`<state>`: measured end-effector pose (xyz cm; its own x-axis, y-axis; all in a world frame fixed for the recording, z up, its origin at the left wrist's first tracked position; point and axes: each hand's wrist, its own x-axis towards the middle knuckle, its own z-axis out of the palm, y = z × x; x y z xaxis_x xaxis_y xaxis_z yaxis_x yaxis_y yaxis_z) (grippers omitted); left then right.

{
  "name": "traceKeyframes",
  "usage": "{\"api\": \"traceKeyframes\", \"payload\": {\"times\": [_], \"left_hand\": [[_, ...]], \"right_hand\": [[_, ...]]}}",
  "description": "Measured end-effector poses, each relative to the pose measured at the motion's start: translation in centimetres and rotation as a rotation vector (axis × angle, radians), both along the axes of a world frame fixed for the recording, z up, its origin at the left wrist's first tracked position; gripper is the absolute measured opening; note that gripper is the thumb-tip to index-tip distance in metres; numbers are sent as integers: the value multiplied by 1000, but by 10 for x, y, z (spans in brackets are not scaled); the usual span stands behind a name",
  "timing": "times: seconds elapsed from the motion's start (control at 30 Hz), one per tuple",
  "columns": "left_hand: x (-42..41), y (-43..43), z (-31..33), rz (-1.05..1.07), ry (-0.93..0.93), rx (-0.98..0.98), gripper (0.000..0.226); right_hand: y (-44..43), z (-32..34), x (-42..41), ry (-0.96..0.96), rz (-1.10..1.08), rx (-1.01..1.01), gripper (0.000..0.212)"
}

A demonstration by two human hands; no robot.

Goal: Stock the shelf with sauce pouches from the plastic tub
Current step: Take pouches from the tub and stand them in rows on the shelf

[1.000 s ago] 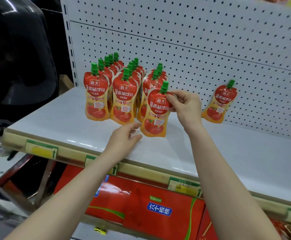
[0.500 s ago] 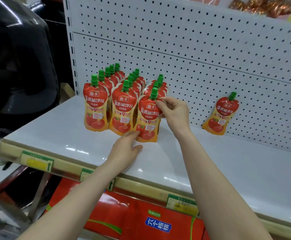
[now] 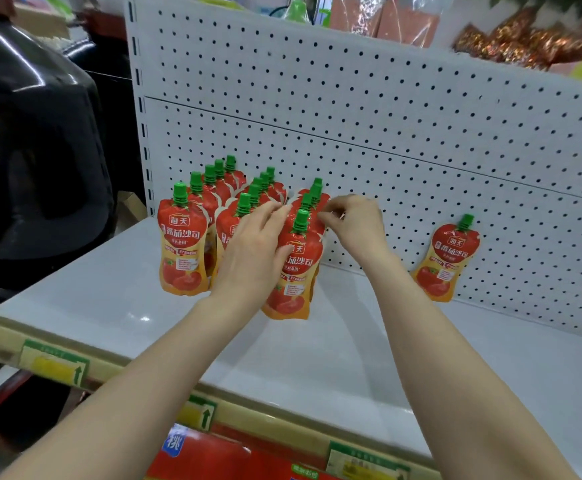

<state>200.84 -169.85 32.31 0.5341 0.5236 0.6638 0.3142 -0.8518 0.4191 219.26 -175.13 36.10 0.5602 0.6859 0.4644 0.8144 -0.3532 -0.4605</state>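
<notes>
Red and orange sauce pouches with green caps stand in three rows on the white shelf point(image 3: 109, 292), left of centre. My right hand point(image 3: 355, 223) pinches the upper right edge of the front pouch point(image 3: 293, 275) of the right-hand row. That pouch stands on the shelf. My left hand point(image 3: 251, 251) lies with straight fingers over the front pouch of the middle row, its thumb against the held pouch's left side. The left row's front pouch point(image 3: 182, 247) stands free. A lone pouch point(image 3: 448, 261) leans on the pegboard point(image 3: 421, 140) to the right. The plastic tub is out of view.
A large black rounded object point(image 3: 33, 150) stands left of the shelf. Yellow and green price labels point(image 3: 54, 365) run along the shelf's front edge. Red cartons point(image 3: 234, 459) sit on the level below. Bagged goods point(image 3: 524, 39) lie above the pegboard.
My right hand has carried the pouch back and left to the front of the right-hand row. My left hand rose from the shelf surface onto the pouches.
</notes>
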Motion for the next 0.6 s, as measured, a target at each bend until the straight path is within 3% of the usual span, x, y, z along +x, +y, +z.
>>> {"api": "traceKeyframes", "payload": {"times": [0.07, 0.27, 0.6], "left_hand": [[3, 1, 0, -1, 18, 0, 61], [5, 1, -9, -15, 48, 5, 61], [6, 3, -14, -32, 49, 34, 57]], "right_hand": [[1, -2, 1, 81, -7, 5, 7], [-9, -6, 3, 464, 231, 68, 15], [-8, -18, 2, 470, 208, 197, 12]]}}
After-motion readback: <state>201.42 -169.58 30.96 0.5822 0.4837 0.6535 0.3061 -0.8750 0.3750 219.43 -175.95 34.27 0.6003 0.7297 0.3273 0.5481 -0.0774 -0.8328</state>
